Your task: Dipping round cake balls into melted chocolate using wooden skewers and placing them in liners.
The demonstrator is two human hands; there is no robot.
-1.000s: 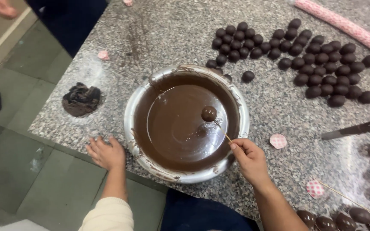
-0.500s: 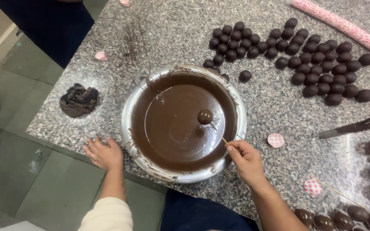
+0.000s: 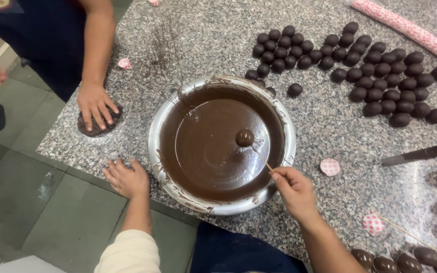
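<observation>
Your right hand point(image 3: 293, 191) pinches a thin skewer point(image 3: 264, 163) holding a chocolate ball point(image 3: 244, 137) over the steel bowl point(image 3: 285, 121); your left hand point(image 3: 125, 178) rests open-fingered lower left.

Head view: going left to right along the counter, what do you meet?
Co-worker's hand on a dark lump → left hand → bowl of chocolate → right hand with stick → pink paper cup → whisk.
</observation>
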